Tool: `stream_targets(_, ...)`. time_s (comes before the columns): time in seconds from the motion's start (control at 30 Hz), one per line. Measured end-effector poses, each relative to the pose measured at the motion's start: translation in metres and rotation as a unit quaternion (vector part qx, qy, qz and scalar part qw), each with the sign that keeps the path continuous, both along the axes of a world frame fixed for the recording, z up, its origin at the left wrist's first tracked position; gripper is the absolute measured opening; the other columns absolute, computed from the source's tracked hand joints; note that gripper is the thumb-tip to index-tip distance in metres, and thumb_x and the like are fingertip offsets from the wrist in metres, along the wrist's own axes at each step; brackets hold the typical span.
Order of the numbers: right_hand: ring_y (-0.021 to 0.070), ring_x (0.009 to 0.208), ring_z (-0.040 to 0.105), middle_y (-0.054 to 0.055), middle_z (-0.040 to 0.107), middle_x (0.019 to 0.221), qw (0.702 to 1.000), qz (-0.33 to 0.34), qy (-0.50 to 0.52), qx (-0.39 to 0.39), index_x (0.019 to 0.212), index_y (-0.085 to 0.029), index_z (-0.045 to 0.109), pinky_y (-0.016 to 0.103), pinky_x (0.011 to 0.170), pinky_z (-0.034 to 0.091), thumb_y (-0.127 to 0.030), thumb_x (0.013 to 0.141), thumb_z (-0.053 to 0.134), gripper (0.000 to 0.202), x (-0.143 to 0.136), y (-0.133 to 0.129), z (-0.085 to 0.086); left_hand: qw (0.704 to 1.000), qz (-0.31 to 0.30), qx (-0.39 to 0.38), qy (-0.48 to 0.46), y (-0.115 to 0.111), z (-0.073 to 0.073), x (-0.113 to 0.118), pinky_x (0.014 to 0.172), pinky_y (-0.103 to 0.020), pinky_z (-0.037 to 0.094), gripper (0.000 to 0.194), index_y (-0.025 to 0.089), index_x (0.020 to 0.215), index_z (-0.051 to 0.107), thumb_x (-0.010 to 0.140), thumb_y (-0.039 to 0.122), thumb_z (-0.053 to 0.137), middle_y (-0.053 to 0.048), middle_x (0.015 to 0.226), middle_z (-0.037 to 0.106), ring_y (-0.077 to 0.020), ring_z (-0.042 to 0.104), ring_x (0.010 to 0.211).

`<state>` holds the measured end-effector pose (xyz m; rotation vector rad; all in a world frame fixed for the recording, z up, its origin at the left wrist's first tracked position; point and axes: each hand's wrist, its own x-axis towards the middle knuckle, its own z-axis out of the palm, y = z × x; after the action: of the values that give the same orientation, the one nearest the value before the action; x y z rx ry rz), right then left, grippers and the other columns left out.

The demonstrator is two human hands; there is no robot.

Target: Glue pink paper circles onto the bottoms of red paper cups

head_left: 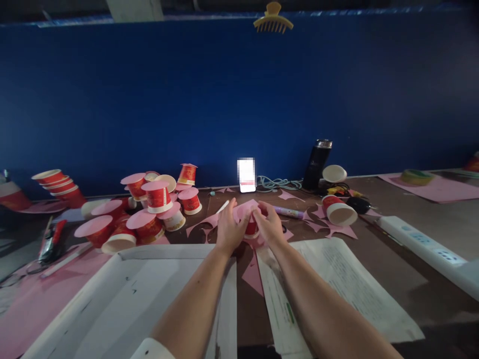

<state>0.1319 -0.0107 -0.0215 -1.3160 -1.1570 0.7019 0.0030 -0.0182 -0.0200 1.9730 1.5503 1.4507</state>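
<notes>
Both hands meet at the middle of the table around a red paper cup (251, 230), with pink paper (245, 209) over its top. My left hand (231, 229) curves along the left side, its thumb on the pink paper. From the right, my right hand (270, 224) closes in, thumb and fingertips pressing at the paper's edge. Much of the cup is hidden behind the fingers. Pink paper scraps (254, 276) lie under and around it. Just beyond the hands stands a phone (247, 175) with a bright screen.
Several red cups topped with pink discs (157, 197) crowd the left, near stacked cups (62, 188). A white board (149, 294) and a printed sheet (337, 284) lie in front. At right are a black thermos (316, 164), a tipped cup (339, 210) and a power strip (426, 249).
</notes>
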Motion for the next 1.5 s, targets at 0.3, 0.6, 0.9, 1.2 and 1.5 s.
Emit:
stream_targets(0.3, 0.0240, 0.106, 0.062, 0.015, 0.064, 0.117, 1.000, 0.011, -0.008, 0.004, 0.119, -0.013, 0.057, 0.037, 0.093, 0.047, -0.052, 0.074, 0.061, 0.060, -0.001, -0.001, -0.002, 1.000, -0.013, -0.011, -0.015, -0.001, -0.001, 0.000, 0.104, -0.048, 0.036, 0.072, 0.009, 0.135, 0.041, 0.083, 0.058, 0.052, -0.021, 0.129, 0.055, -0.0288, 0.049, 0.123)
stream_targets(0.6, 0.0246, 0.104, 0.062, 0.014, 0.065, 0.115, 1.000, 0.006, -0.017, 0.008, 0.115, -0.015, 0.060, 0.039, 0.092, 0.048, -0.053, 0.075, 0.061, 0.055, 0.000, -0.004, -0.002, 1.000, -0.022, -0.005, -0.020, 0.001, -0.004, -0.002, 0.104, -0.048, 0.036, 0.071, 0.009, 0.135, 0.041, 0.083, 0.058, 0.052, -0.020, 0.130, 0.054, -0.0283, 0.049, 0.123)
stream_targets(0.9, 0.0231, 0.109, 0.060, 0.013, 0.063, 0.119, 1.000, 0.018, 0.006, 0.020, 0.120, -0.016, 0.057, 0.038, 0.097, 0.045, -0.055, 0.079, 0.057, 0.056, -0.004, -0.004, -0.005, 1.000, -0.030, 0.000, 0.003, -0.001, -0.001, -0.001, 0.106, -0.047, 0.034, 0.070, 0.008, 0.136, 0.040, 0.085, 0.056, 0.050, -0.020, 0.133, 0.052, -0.0282, 0.047, 0.125)
stream_targets(1.2, 0.0250, 0.106, 0.061, 0.016, 0.064, 0.116, 0.997, 0.016, -0.073, 0.027, 0.121, -0.013, 0.057, 0.039, 0.094, 0.045, -0.061, 0.082, 0.051, 0.062, -0.001, -0.003, -0.009, 0.999, -0.038, 0.027, 0.003, 0.003, -0.009, -0.004, 0.104, -0.048, 0.036, 0.062, 0.014, 0.135, 0.041, 0.086, 0.051, 0.051, -0.018, 0.131, 0.053, -0.0274, 0.049, 0.124)
stream_targets(1.5, 0.0236, 0.105, 0.062, 0.013, 0.066, 0.115, 1.000, 0.015, -0.014, 0.018, 0.117, -0.014, 0.060, 0.036, 0.094, 0.046, -0.058, 0.083, 0.048, 0.057, -0.002, -0.006, 0.001, 0.999, -0.040, 0.028, 0.000, 0.000, -0.006, -0.004, 0.105, -0.049, 0.036, 0.057, 0.013, 0.135, 0.041, 0.089, 0.048, 0.046, -0.018, 0.131, 0.054, -0.0270, 0.049, 0.124)
